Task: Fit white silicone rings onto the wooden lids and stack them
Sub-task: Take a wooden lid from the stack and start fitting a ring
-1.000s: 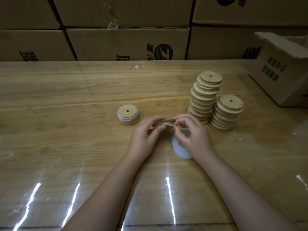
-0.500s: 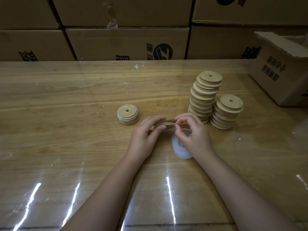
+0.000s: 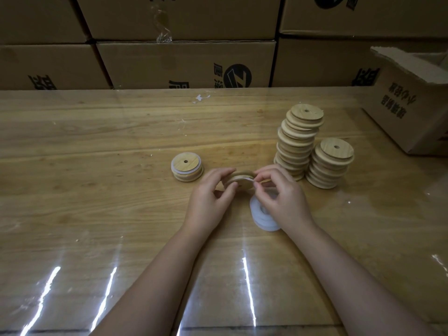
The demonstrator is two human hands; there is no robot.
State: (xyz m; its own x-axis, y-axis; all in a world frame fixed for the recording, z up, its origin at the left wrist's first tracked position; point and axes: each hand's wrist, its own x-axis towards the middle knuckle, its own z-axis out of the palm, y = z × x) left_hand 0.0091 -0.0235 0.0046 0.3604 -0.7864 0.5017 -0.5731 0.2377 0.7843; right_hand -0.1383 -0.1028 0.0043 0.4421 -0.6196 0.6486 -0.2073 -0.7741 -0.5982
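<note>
Cardboard boxes (image 3: 186, 61) back the table (image 3: 97, 214). Left hand (image 3: 208, 200) grips wooden lid (image 3: 240, 181) above it; right hand (image 3: 278, 192) pinches white ring (image 3: 252, 179) at the lid's rim. Risk: ring may slip off the rim; leaning lid stack (image 3: 298, 141) could topple if bumped.

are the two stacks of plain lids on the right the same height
No, the leaning lid stack rises well above the shorter lid stack to its right.
</note>
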